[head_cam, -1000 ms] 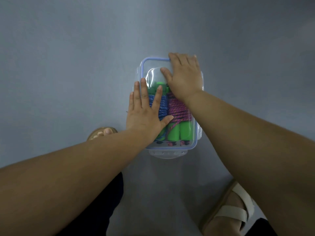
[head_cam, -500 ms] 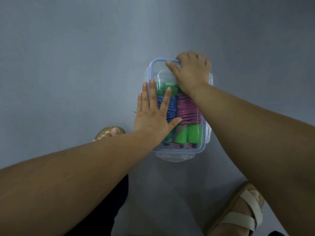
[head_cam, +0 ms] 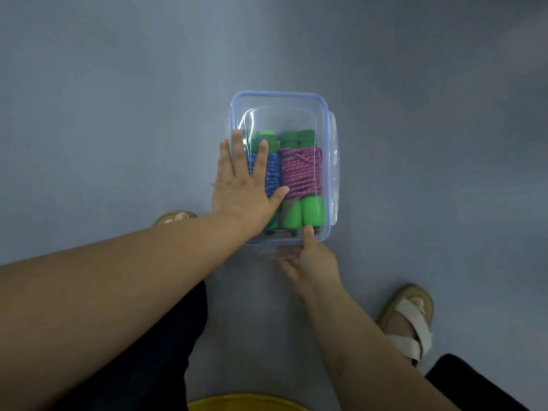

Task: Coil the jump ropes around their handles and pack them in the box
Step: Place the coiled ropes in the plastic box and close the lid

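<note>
- plain grey-blue floor [head_cam: 118, 114]; clear box [head_cam: 325, 203] sits on it, lid [head_cam: 281, 117] on top.
- inside the box: blue rope [head_cam: 272, 173] & pink rope [head_cam: 301, 170], each coiled on green handles [head_cam: 302, 215], side by side.
- left hand [head_cam: 240, 191] flat on the lid's left half, fingers straight & spread, prob. pinning it down.
- right hand [head_cam: 311, 262] at the box's near end: thumb on the lid edge, fingers curled under the latch flap [head_cam: 272, 251], looks set to snap it.
- side flap [head_cam: 334, 161] right of the box looks unlatched, we think.
</note>
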